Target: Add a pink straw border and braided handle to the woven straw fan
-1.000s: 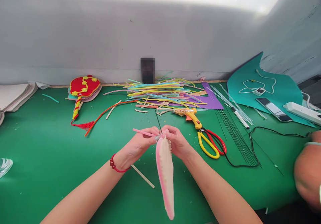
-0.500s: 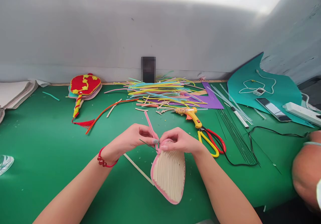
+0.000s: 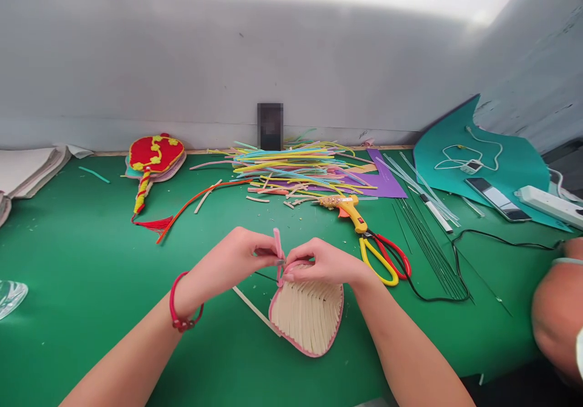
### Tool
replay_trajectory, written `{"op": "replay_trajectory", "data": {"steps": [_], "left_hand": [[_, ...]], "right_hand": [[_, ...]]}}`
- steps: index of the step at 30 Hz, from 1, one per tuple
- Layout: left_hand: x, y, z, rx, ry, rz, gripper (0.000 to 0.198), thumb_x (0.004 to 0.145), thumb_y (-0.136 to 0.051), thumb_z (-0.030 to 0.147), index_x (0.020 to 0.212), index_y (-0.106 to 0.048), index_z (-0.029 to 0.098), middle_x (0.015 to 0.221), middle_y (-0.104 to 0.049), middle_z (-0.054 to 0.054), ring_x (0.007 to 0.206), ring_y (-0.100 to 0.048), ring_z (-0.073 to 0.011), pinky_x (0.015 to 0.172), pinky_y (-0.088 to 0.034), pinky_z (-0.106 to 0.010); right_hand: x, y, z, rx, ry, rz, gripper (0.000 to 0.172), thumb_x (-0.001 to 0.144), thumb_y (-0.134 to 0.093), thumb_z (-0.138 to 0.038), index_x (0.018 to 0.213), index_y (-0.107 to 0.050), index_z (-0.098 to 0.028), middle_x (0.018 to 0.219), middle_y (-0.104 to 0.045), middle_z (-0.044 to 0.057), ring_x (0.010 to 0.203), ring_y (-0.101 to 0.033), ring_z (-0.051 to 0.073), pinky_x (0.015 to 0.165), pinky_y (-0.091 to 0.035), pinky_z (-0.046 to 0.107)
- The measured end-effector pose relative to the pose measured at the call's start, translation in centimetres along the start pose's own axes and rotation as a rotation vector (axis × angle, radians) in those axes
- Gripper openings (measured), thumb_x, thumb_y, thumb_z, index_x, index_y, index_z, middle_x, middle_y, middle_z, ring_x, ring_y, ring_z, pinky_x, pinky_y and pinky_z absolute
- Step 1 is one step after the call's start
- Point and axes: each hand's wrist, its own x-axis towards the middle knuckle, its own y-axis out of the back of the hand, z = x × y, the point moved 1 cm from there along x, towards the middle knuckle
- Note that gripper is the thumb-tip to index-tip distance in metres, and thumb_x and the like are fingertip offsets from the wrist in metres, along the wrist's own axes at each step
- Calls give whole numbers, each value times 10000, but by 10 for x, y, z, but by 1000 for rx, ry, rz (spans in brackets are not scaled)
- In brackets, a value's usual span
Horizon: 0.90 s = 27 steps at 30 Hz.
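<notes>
A cream fan-shaped piece (image 3: 310, 316), ribbed and edged in pink, is tilted above the table between my hands. My right hand (image 3: 321, 261) pinches its narrow upper end. Between the thumb and fingers of my left hand (image 3: 250, 252) is a pink pipe cleaner (image 3: 277, 243), upright at the piece's upper left corner. A thin dark green wire (image 3: 265, 276) pokes out leftward from that corner. The fingertips of both hands nearly meet and cover the spot where strip and edge join. A loose cream strip (image 3: 255, 311) lies to the left of the fan-shaped piece.
Behind my hands lies a pile of coloured pipe cleaners (image 3: 291, 164). A yellow glue gun (image 3: 348, 208) and red-and-yellow-handled pliers (image 3: 387, 261) are to the right, with green wires (image 3: 428, 249) beyond. A red fan (image 3: 155, 155) lies back left. Another person's arm (image 3: 555, 310) is far right.
The fan-shaped piece has tilted, showing a broader and shorter face. My left hand has shifted slightly left, and the pink pipe cleaner stands more upright.
</notes>
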Motion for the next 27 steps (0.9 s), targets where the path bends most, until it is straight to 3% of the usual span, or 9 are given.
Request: {"op": "replay_trajectory", "data": {"steps": [5, 9, 12, 16, 22, 27], "left_hand": [[-4, -13, 11, 430, -298, 252, 229, 883, -500, 213, 746, -684, 205, 804, -642, -24, 695, -510, -130, 644, -373, -255], [-4, -14, 12, 392, -397, 296, 233, 914, -455, 205, 867, -682, 220, 743, -645, -9, 676, -507, -126, 644, -381, -253], [0, -11, 7, 181, -322, 280, 186, 886, -494, 198, 884, -680, 203, 755, -672, -8, 692, -558, -120, 638, -420, -226], [9, -5, -4, -145, -155, 319, 169, 840, -570, 291, 803, -698, 186, 811, -696, -30, 750, -611, -142, 697, -470, -237], [18, 2, -19, -539, -34, 249, 254, 816, -596, 393, 810, -715, 169, 986, -696, -82, 965, -610, -205, 864, -474, -314], [21, -5, -31, -918, 167, 171, 293, 750, -673, 432, 822, -684, 149, 851, -715, -68, 829, -650, -187, 813, -489, -320]], "right_hand": [[4, -1, 7, 6, -57, 156, 198, 763, -591, -330, 746, -669, -149, 643, -567, -35, 628, -469, 97, 576, -351, 211], [6, 7, 10, 77, -22, 393, 224, 760, -615, -377, 769, -675, -162, 738, -628, -4, 722, -525, 131, 652, -392, 234], [7, 12, 14, 164, 11, 557, 248, 749, -639, -406, 811, -676, -169, 787, -654, 17, 763, -559, 153, 691, -418, 254], [9, 14, 21, 247, 62, 675, 265, 737, -659, -424, 822, -674, -174, 844, -676, 36, 797, -584, 167, 728, -438, 274], [11, 14, 25, 289, 122, 742, 263, 708, -692, -426, 803, -680, -182, 809, -664, 22, 769, -576, 157, 728, -448, 272], [10, 12, 23, 314, 136, 772, 292, 689, -698, -453, 795, -682, -182, 782, -650, 24, 737, -566, 155, 712, -465, 283]]}}
